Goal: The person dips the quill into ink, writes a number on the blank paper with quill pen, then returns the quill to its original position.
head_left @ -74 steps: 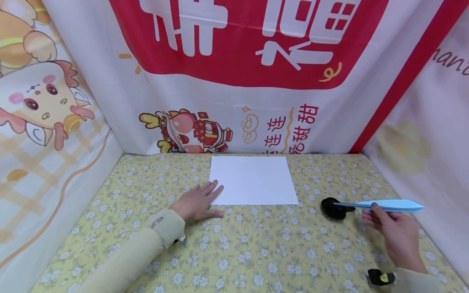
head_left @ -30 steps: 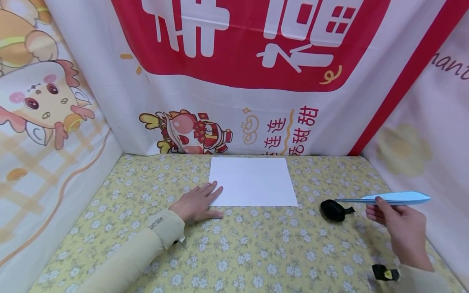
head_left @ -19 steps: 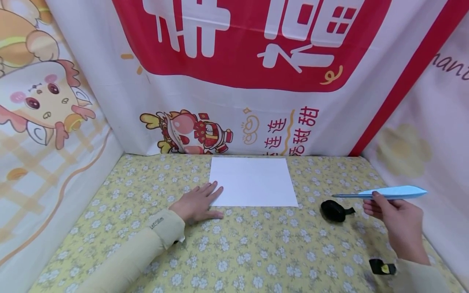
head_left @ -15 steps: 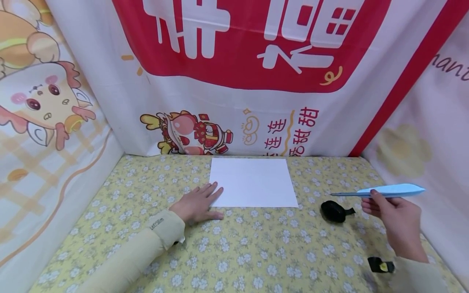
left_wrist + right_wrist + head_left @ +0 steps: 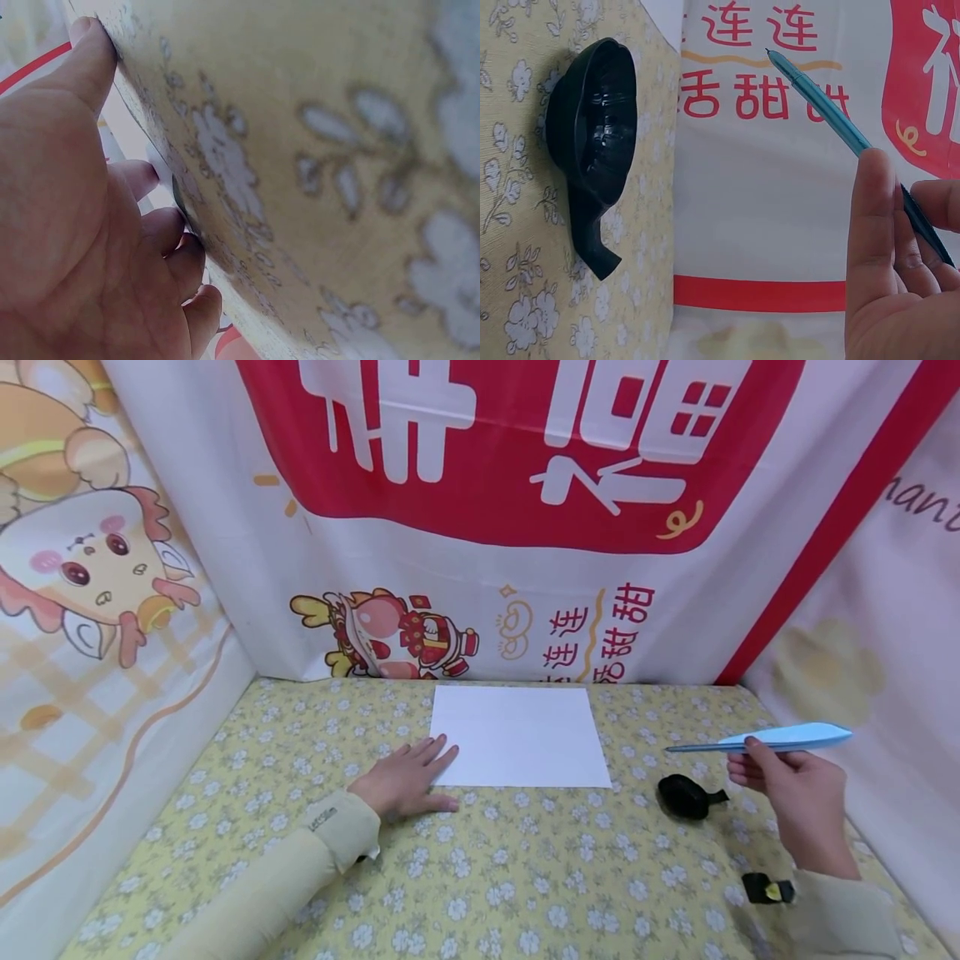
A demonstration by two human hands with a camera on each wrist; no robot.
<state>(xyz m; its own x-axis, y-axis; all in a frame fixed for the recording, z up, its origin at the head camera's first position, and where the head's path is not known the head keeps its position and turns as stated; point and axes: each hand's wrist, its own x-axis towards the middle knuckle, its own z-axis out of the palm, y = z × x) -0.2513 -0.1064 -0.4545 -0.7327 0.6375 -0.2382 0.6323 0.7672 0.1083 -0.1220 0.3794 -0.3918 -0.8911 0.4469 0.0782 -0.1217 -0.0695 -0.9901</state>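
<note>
My right hand (image 5: 806, 806) pinches a blue feather-shaped pen (image 5: 787, 737) between thumb and fingers, above the table's right side. The pen is nearly level in the head view, its thin tip toward the left, apart from everything else. Below the tip sits a small black dish (image 5: 684, 797) with a short tail-like handle; the right wrist view shows its fluted hollow (image 5: 607, 124). My left hand (image 5: 401, 781) lies with fingers spread, fingertips on the left edge of a blank white sheet of paper (image 5: 521, 735), thumb on the cloth.
A yellow floral cloth (image 5: 525, 877) covers the table. A white cloth backdrop (image 5: 360, 552) with red lettering hangs at the far edge. Printed cloths also hang at the left (image 5: 150, 710) and right (image 5: 900, 693) sides.
The right hand has lifted the pen, its tip rising off the black dish, and lately carried it up and leftward. The left hand and the paper stay in place.
</note>
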